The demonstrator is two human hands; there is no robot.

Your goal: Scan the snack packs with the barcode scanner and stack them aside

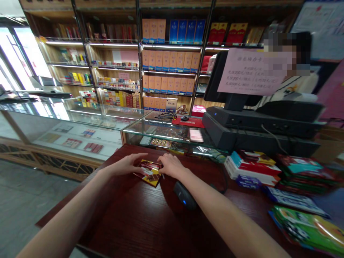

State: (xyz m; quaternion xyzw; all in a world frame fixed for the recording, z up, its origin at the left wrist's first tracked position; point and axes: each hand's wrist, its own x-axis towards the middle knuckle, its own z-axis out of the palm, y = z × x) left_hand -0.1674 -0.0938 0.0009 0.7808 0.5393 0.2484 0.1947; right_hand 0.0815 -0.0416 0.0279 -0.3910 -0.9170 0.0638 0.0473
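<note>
A flat yellow and dark-red chocolate packet (150, 174) is at the far part of the dark wooden table (129, 215), between my two hands. My left hand (131, 164) is at its left end, with the thumb on the near side and the fingers reaching over the far edge. At the right end, my right hand (172, 167) has its fingers bent against the packet's edge. Some fingertips are hidden, so how firmly each hand grips is hard to see. Beside my right forearm lies a black handheld scanner (185, 195) with a blue light.
Stacked snack boxes (252, 166), dark-red packets (303, 172) and green packets (309, 227) lie on the right. Beyond the table stands a glass display counter (139, 125) with a black register monitor (220, 79). A person (301, 86) is behind it, before stocked shelves (172, 44).
</note>
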